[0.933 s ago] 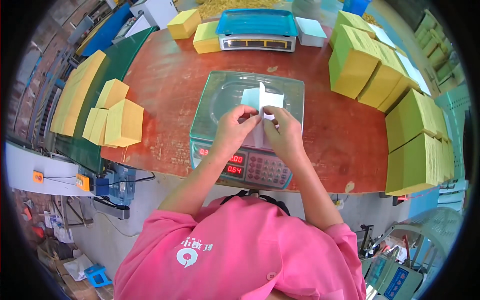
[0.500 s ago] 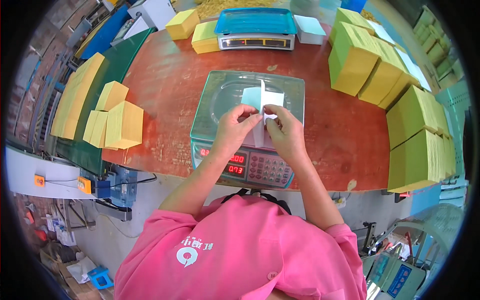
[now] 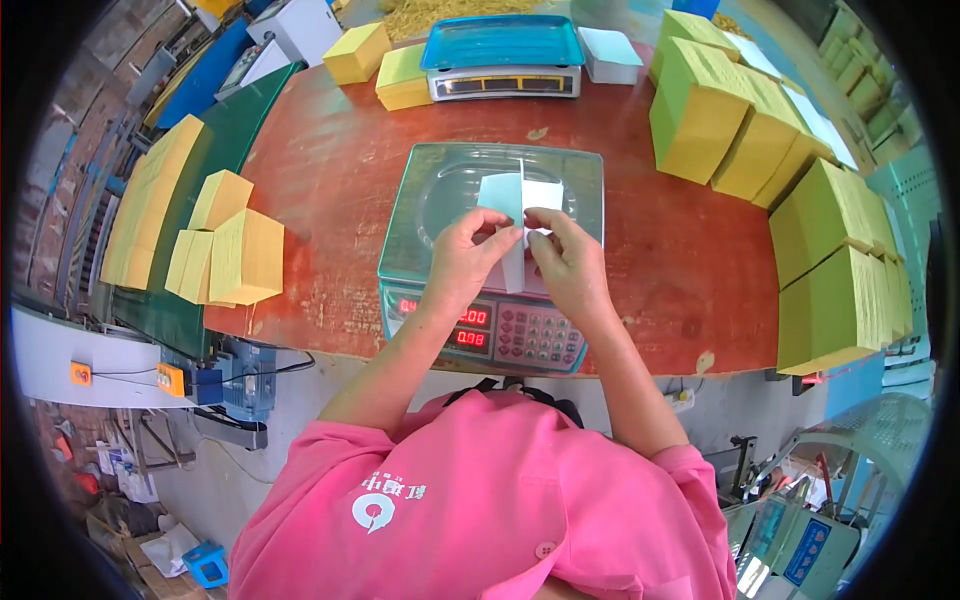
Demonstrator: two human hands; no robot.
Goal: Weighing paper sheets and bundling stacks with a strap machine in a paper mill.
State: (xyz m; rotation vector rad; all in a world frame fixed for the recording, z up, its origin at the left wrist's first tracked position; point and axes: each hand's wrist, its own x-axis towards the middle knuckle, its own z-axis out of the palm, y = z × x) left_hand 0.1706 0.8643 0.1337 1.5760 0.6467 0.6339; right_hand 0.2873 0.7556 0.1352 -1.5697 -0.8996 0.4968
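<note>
Both hands meet over the clear pan of a weighing scale [image 3: 420,215] in the middle of the red-brown table [image 3: 330,180]. My left hand [image 3: 462,258] and my right hand [image 3: 567,262] pinch a small stack of pale white-blue paper slips [image 3: 515,195] that stands on edge on the pan, its leaves fanned apart at the top. The scale's red digits and keypad [image 3: 530,335] lie just below my wrists.
A second scale with a blue pan [image 3: 500,55] stands at the table's far edge. Yellow paper bundles [image 3: 740,120] pile up on the right, more [image 3: 240,255] lie left beside a green conveyor [image 3: 230,130]. Orange switches [image 3: 170,378] sit below left.
The hands have stayed over the scale pan, the fingers shifting slightly on the slips. The scale's red readout has changed.
</note>
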